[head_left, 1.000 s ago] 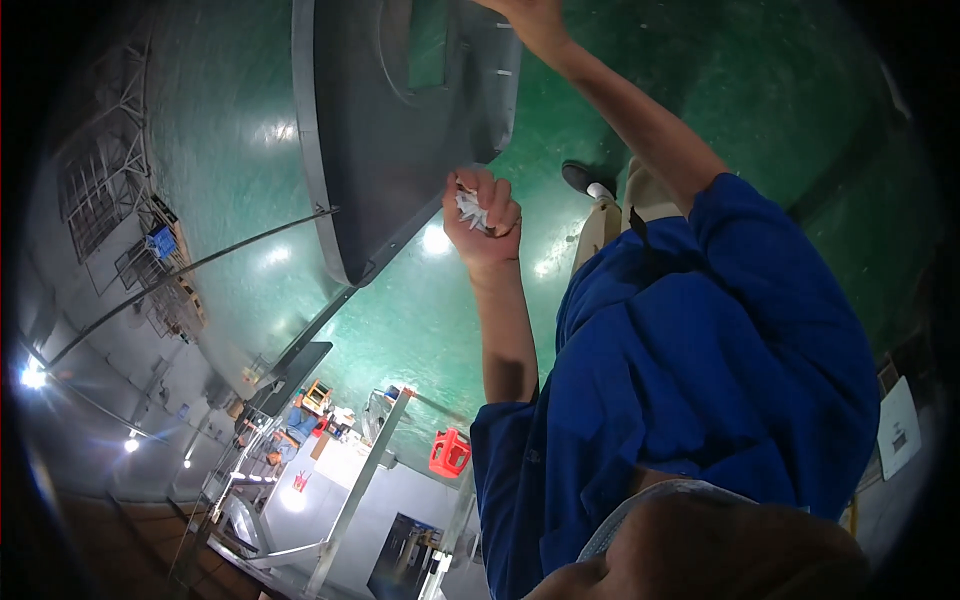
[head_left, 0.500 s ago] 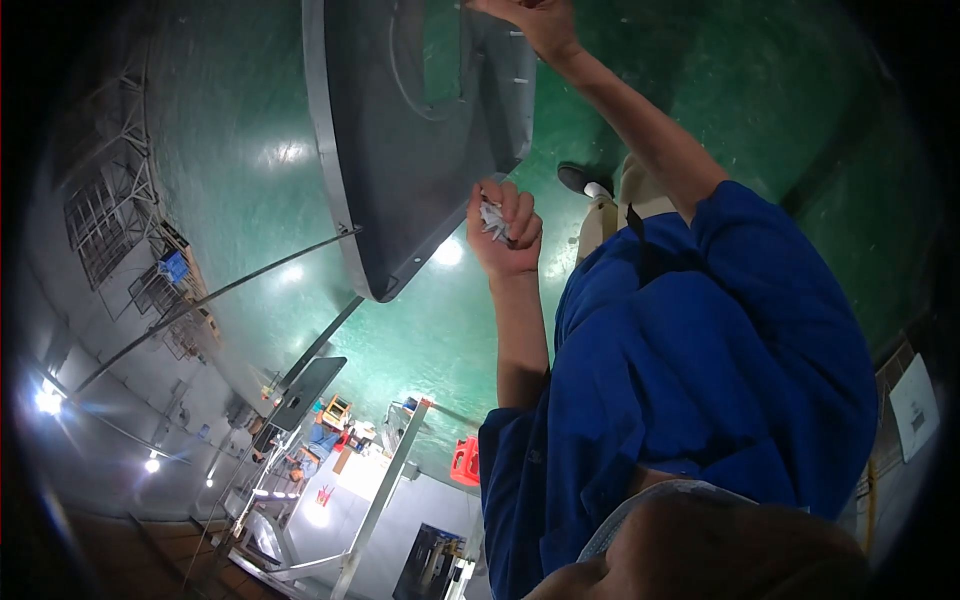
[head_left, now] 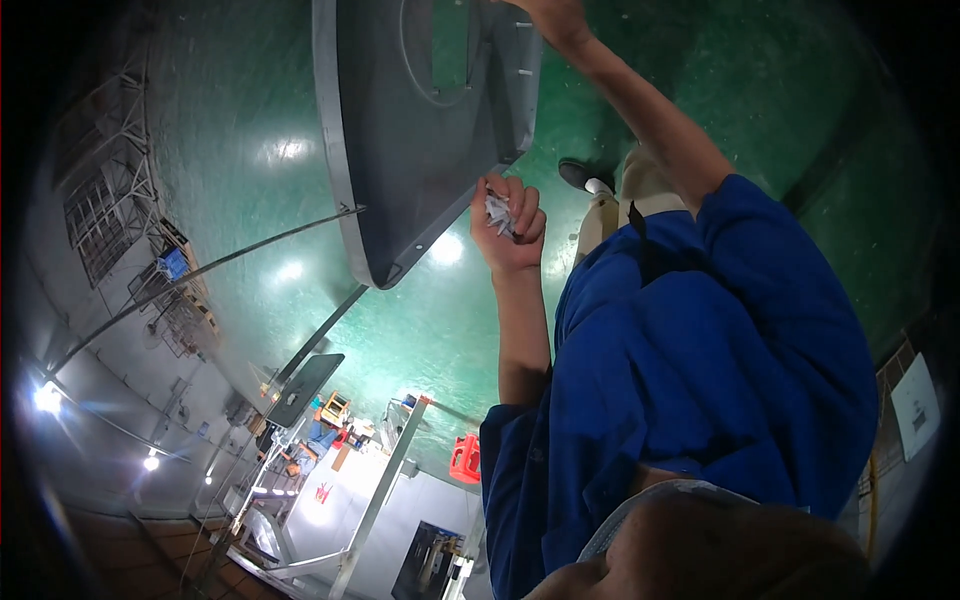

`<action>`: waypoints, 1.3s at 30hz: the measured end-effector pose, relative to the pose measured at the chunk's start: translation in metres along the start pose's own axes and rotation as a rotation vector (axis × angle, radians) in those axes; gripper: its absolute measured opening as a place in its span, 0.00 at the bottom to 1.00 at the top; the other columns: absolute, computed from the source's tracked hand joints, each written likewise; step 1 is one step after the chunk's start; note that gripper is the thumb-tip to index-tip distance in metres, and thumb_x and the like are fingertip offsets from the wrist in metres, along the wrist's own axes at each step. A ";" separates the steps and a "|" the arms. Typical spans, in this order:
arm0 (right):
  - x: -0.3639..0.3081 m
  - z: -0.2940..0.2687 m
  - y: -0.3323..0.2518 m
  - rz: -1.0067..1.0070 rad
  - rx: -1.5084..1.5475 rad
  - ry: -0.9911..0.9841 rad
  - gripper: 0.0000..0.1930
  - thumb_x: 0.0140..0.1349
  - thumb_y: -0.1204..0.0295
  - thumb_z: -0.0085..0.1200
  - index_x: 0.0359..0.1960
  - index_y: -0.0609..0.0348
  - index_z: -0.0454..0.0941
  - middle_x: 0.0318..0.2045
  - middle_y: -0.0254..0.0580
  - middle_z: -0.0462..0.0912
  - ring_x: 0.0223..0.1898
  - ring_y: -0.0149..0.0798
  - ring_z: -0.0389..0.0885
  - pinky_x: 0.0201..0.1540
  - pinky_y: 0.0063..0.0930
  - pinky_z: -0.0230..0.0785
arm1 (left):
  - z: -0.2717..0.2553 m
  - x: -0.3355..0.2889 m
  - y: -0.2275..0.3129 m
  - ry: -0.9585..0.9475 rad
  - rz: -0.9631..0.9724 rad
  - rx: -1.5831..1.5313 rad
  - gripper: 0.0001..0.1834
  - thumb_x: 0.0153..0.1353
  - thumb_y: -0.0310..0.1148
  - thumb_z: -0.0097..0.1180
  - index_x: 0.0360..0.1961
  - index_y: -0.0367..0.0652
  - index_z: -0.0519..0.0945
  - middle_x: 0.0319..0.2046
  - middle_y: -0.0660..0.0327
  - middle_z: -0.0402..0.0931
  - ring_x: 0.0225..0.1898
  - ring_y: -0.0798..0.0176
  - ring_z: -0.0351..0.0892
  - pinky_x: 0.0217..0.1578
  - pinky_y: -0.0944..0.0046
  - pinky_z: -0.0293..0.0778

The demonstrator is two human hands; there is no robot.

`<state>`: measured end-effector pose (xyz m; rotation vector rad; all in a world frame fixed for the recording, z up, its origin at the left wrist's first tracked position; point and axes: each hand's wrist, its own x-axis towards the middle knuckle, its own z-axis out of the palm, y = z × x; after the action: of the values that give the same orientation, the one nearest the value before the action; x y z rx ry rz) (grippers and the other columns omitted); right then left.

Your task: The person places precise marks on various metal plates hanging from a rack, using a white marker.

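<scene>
My left hand [head_left: 510, 222] is closed, palm up, around crumpled white-grey scraps [head_left: 500, 214] that look like paper or film. It is beside the lower right edge of a large grey panel [head_left: 400, 170]. This panel has a raised rim, a rounded cutout near the top and a slot at its lower corner. Small pale pegs [head_left: 524, 72] stick out along its right side. At the upper edge of the view my right hand [head_left: 556, 20] is by the panel's right side. Its fingertips are cut off, so what they touch is hidden.
A thin rod [head_left: 220, 262] meets the panel's left rim, and a dark bar [head_left: 325, 332] runs below it. Beyond hangs a smaller grey panel [head_left: 307, 388]. A red stool [head_left: 465, 458] stands near a metal frame [head_left: 385, 480]; a person [head_left: 312, 452] is further off.
The grey panel has shifted slightly up and to the right. My right hand has moved up and right, taking its fingertips out of view. My left hand has barely moved, still around the scraps.
</scene>
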<state>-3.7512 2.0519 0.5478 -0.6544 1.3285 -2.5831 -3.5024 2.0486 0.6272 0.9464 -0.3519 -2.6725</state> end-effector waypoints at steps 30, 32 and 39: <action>-0.074 0.026 -0.129 0.123 -0.771 -0.932 0.07 0.42 0.72 0.59 0.24 0.58 0.79 0.31 0.35 0.75 0.35 0.39 0.75 0.35 0.30 0.68 | 0.016 0.013 -0.019 0.107 -0.104 0.163 0.17 0.64 0.48 0.38 0.39 0.49 0.72 0.26 0.63 0.73 0.19 0.69 0.69 0.11 0.75 0.63; -0.074 0.024 -0.136 0.174 -0.828 -1.004 0.05 0.41 0.74 0.58 0.23 0.60 0.78 0.31 0.36 0.75 0.35 0.39 0.75 0.35 0.31 0.68 | 0.029 0.014 -0.028 0.327 -0.068 0.141 0.17 0.65 0.48 0.37 0.42 0.50 0.71 0.27 0.63 0.73 0.23 0.69 0.71 0.14 0.75 0.66; -0.067 0.022 -0.142 0.455 -0.529 -0.880 0.04 0.45 0.78 0.56 0.24 0.62 0.76 0.28 0.37 0.76 0.29 0.32 0.75 0.34 0.25 0.68 | 0.007 0.009 -0.018 -0.200 -0.265 0.055 0.16 0.66 0.45 0.35 0.33 0.46 0.71 0.19 0.62 0.64 0.14 0.69 0.60 0.09 0.75 0.55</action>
<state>-3.6746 2.1424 0.6531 -1.1984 1.5440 -1.3018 -3.5168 2.0633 0.6212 0.7904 -0.3656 -3.0257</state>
